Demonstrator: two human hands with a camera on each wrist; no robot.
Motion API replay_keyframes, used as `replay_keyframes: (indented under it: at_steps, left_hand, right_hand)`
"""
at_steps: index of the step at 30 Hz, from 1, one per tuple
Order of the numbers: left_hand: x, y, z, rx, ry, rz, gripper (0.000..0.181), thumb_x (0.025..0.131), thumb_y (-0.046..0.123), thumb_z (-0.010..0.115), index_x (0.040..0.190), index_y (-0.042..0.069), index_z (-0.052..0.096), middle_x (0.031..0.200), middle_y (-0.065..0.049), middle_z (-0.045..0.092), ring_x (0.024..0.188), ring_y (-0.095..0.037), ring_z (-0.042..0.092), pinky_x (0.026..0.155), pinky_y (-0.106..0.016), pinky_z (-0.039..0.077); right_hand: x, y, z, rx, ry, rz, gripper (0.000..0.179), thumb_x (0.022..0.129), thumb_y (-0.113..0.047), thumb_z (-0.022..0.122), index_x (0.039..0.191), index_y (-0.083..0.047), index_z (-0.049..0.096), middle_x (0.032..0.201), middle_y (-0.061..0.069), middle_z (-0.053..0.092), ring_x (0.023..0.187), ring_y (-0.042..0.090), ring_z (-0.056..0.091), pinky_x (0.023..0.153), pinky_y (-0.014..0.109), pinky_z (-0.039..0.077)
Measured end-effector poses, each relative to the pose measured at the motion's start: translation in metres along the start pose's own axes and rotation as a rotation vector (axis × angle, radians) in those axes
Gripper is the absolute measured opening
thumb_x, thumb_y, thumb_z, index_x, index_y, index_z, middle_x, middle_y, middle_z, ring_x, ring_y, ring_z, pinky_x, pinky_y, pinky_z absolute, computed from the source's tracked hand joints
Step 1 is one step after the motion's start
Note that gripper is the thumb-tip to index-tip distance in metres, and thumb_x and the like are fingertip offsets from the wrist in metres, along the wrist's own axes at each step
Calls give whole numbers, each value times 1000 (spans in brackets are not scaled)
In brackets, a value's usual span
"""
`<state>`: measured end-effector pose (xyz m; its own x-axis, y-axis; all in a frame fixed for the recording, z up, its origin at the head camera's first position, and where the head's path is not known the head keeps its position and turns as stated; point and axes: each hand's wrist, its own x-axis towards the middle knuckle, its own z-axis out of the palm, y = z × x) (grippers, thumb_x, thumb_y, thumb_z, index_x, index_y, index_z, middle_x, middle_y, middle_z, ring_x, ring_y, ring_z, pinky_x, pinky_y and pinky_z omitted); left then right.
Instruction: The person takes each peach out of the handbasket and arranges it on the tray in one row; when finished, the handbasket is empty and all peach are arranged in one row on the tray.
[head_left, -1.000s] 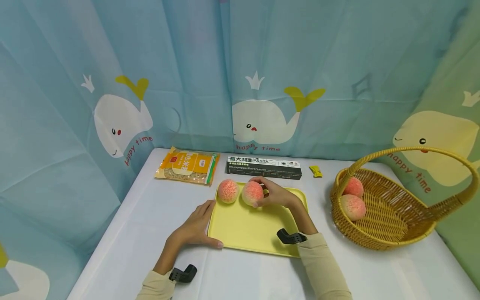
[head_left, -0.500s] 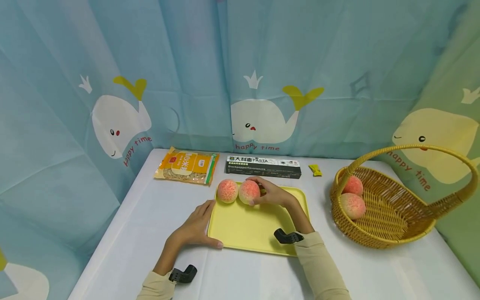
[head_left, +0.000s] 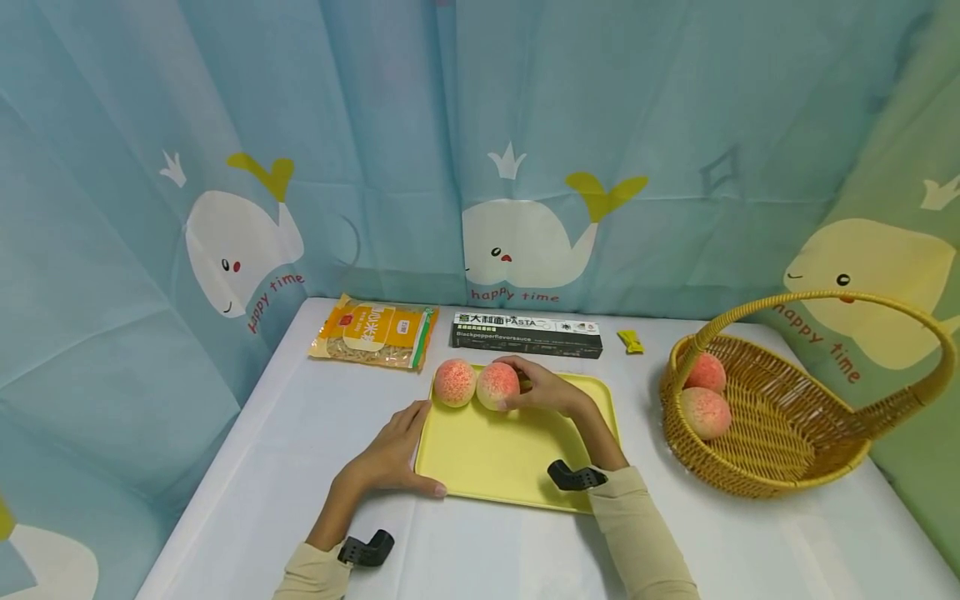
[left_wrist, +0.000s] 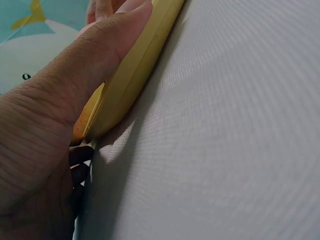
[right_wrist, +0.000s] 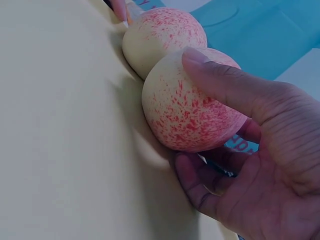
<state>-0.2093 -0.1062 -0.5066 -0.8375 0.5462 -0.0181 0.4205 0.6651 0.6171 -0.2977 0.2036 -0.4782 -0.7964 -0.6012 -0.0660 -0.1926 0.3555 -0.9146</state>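
A cream peach with pink speckles (head_left: 495, 386) sits on the yellow tray (head_left: 495, 454), near its far edge. My right hand (head_left: 550, 390) holds it from the right, thumb on the near side and fingers behind, as the right wrist view shows. A second peach (right_wrist: 159, 37) touches it, in the tray's far left corner. My left hand (head_left: 390, 450) rests against the tray's near left corner, fingers along the left side and thumb (left_wrist: 107, 40) stretched along the front rim. Two more peaches (head_left: 706, 412) lie at the left inside the wicker basket (head_left: 765, 479).
Behind the tray lie an orange bag of dried food (head_left: 375, 332) and a black and white pasta box (head_left: 527, 335). A small yellow packet (head_left: 631, 342) is at the back right. The basket's tall handle (head_left: 817, 297) arches up. A whale-print curtain (head_left: 390, 167) closes off the back.
My right hand has moved the peach slightly left, closing the gap to the other peach; over the last half second it stays put. My left hand has not moved.
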Motion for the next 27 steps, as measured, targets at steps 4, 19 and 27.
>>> replay_keyframes:
  at_steps: [4,19,27]
  left_hand:
    - [1,-1,1,1,1,2,131,58,64,84,157,13,15,158,-13,25,143,-35,27,112,-58,29]
    - [-1,1,1,8,-9,-28,132,58,62,86,157,11,14,159,-14,22,144,-36,25,114,-57,28]
    - [0,-1,2,14,1,-24,133,57,62,86,157,11,15,158,-14,24,143,-35,27,114,-56,29]
  right_hand:
    - [-1,-1,1,1,2,22,74,84,-13,77,147,-6,38,134,16,55,118,26,54,96,38,48]
    - [-2,-3,4,21,8,21,80,85,-6,74,151,-3,29,139,20,49,125,33,49,100,45,46]
    - [-1,-4,6,30,21,4,77,83,-8,78,146,-4,34,136,20,50,119,30,54,95,39,50]
